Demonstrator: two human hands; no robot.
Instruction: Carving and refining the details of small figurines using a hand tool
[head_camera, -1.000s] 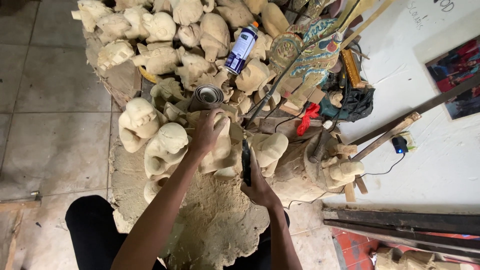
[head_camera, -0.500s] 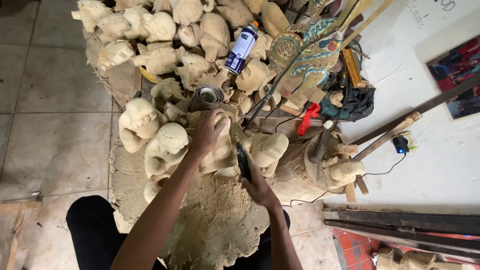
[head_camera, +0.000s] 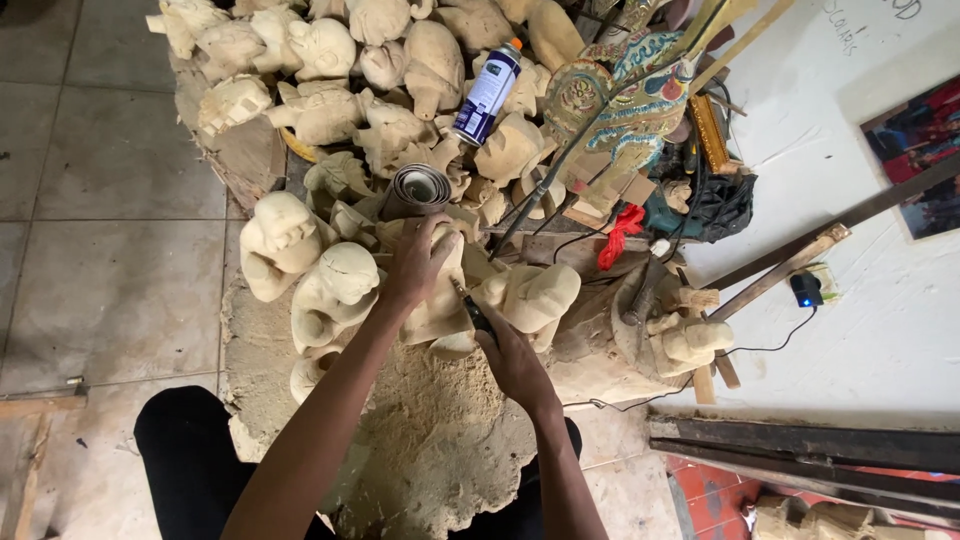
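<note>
My left hand (head_camera: 412, 265) grips a pale carved wooden figure (head_camera: 445, 310) from above, holding it against the pile. My right hand (head_camera: 512, 362) holds a dark carving tool (head_camera: 472, 308) whose tip touches the figure's side. Two more rounded wooden figures (head_camera: 335, 290) lie just left of my left hand, and another figure (head_camera: 535, 295) lies right of the tool. A mound of sawdust (head_camera: 440, 440) spreads under my forearms.
Many unfinished pale carvings (head_camera: 320, 60) are heaped at the top. A spray can (head_camera: 487, 92), a grey roll of sandpaper (head_camera: 415, 190), a painted puppet figure (head_camera: 620, 100), a red rag (head_camera: 620, 232) and wooden sticks (head_camera: 790, 265) lie nearby. Grey floor tiles (head_camera: 100, 200) are at left.
My right hand has shifted the tool slightly along the figure. My left hand keeps its hold in the same place.
</note>
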